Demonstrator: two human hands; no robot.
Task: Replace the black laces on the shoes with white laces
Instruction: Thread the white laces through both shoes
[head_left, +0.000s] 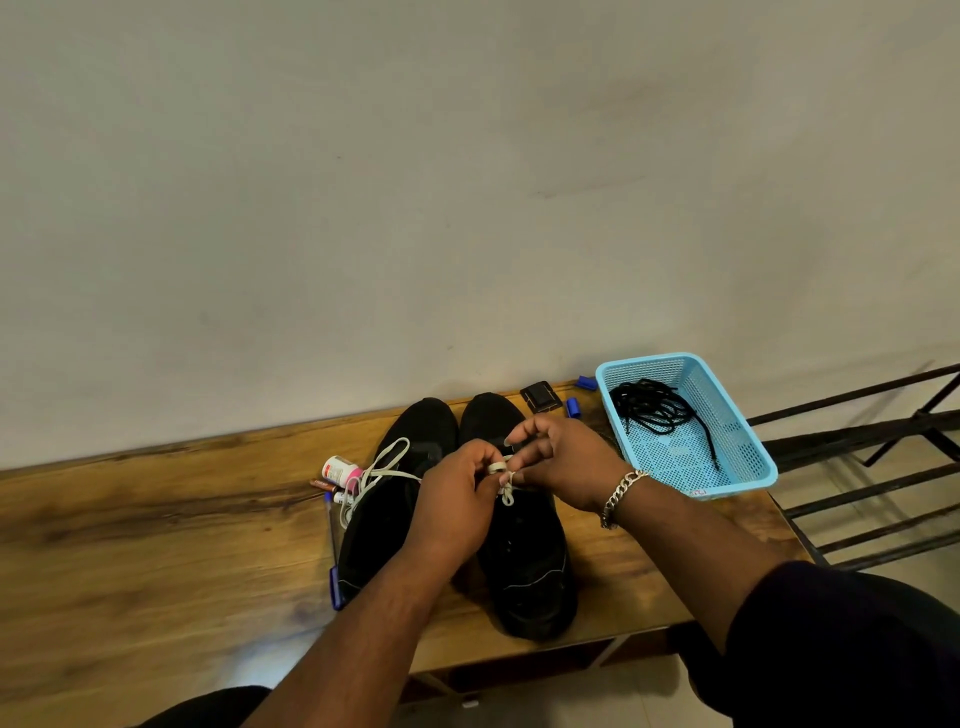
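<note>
Shoes, two black ones, stand side by side on the wooden tabletop (156, 519), toes toward the wall. Over the right shoe (524, 561) both hands meet: the left hand (457, 499) pinches a white lace (506, 491) between curled fingers, and the right hand (566, 457), with a chain bracelet (621, 493) at its wrist, pinches the same lace just beside it. The left shoe (384, 525) carries another white lace (382, 470), its loops lying loose across the upper and over the shoe's left edge. A blue basket (737, 457) sits near the right end of the tabletop, holding a tangle of black laces (654, 408). Just left of the shoes lie a small pink-capped bottle (340, 470) and a blue pen (332, 551).
</note>
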